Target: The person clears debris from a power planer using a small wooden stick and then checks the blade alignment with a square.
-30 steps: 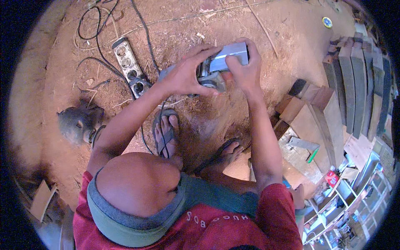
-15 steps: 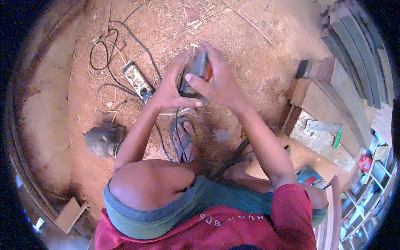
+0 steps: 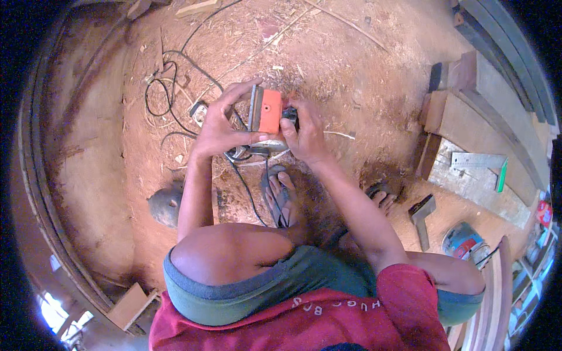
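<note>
Between my two hands, above the ground, is an orange power tool (image 3: 269, 111) with a flat grey plate along its left side and a dark knob on its right. My left hand (image 3: 222, 126) presses against the plate side, thumb along the lower edge and fingers at the upper end. My right hand (image 3: 307, 131) closes round the dark knob, thumb towards me. Just below the tool, a dark cord (image 3: 249, 187) runs down beside my foot. Partly behind my left hand lies a white power strip (image 3: 199, 112).
Shavings cover the earth floor. A dark round pot (image 3: 165, 206) stands left of my forearm. To the right are stacked wooden boards (image 3: 474, 128), a try square (image 3: 480, 161) with a green handle, a broad-headed hand tool (image 3: 420, 221) and a blue tin (image 3: 462, 241).
The tool has been turned over in my hands, so its orange side now faces up and its plate faces left. My right hand has moved onto the knob. The view has shifted a little.
</note>
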Available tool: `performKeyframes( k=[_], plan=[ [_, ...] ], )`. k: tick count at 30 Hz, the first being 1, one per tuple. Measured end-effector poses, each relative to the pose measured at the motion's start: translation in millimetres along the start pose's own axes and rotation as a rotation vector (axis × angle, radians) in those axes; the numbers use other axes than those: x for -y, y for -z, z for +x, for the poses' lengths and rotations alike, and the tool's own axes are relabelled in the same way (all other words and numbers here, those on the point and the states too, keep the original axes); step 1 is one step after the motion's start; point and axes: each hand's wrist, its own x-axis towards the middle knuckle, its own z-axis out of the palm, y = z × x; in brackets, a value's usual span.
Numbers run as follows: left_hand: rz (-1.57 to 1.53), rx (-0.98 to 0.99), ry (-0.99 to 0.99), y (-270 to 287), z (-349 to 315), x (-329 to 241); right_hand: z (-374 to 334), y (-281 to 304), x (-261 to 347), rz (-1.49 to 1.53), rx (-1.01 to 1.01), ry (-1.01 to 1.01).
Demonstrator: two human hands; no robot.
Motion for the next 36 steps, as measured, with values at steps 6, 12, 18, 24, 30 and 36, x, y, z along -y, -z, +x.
performKeyframes(
  k=[6,12,18,24,30,36],
  plan=[
    [0.100,0.126,0.105,11,-4,-17,0,10,1,-0.113,0.056,0.095],
    [0.016,0.104,0.193,25,-29,-11,0,12,19,0.008,0.069,0.198],
    [-0.319,-0.010,0.329,64,-62,10,19,-13,50,-0.027,0.116,0.247],
    [-0.471,-0.125,0.344,76,-77,26,31,-32,53,-0.017,0.123,0.334],
    [-0.518,-0.139,0.321,84,-85,42,36,-37,57,-0.037,0.206,0.373],
    [-0.539,-0.177,0.317,91,-92,54,34,-45,60,0.064,0.194,0.294]
  ],
)
